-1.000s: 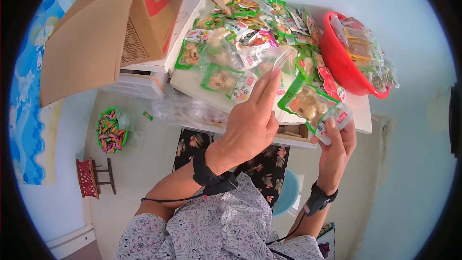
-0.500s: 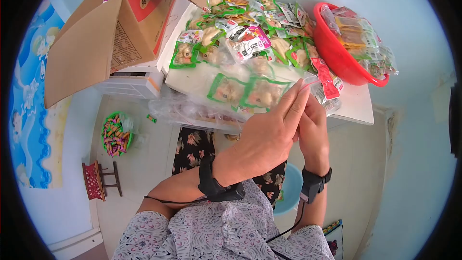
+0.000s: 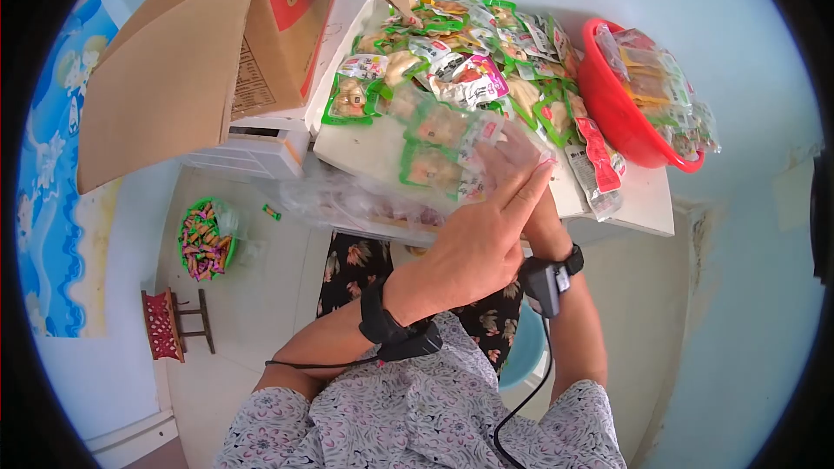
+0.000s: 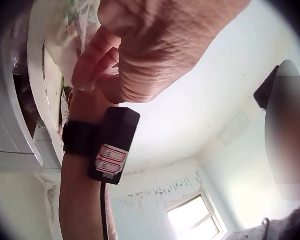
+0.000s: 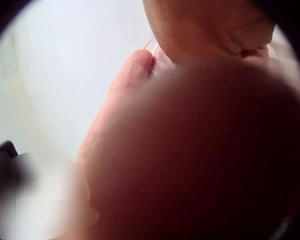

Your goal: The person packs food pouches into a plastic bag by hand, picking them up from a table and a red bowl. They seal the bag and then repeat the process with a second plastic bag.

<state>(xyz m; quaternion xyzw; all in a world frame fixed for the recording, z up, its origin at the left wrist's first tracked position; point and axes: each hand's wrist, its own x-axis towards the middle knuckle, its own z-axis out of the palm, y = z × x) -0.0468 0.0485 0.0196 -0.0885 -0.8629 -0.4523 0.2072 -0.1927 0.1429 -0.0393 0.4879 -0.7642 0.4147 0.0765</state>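
Note:
A clear zip bag (image 3: 404, 113) with green-edged food packets (image 3: 432, 167) in it lies at the table's front. My left hand (image 3: 465, 252) pinches the bag's edge near its pink zip line, two fingers lying long over it. My right hand (image 3: 524, 175) reaches into the bag's mouth from the right, its fingers blurred behind the film, close to the label ends of the packets. In the left wrist view, my left hand (image 4: 165, 45) is above the right forearm and its black wrist strap (image 4: 79, 137). The right wrist view is mostly filled by dark, blurred skin.
Loose packets (image 3: 469, 78) are heaped across the back of the white table (image 3: 643, 204). An open cardboard box (image 3: 165, 78) stands left, a red basin (image 3: 612, 113) of packets right. On the floor are a green basket (image 3: 207, 239) and a small stool (image 3: 163, 326).
My right hand has brought a green-edged packet from the right into the clear bag and is now farther left, inside the mouth. My left hand has stayed on the bag's edge.

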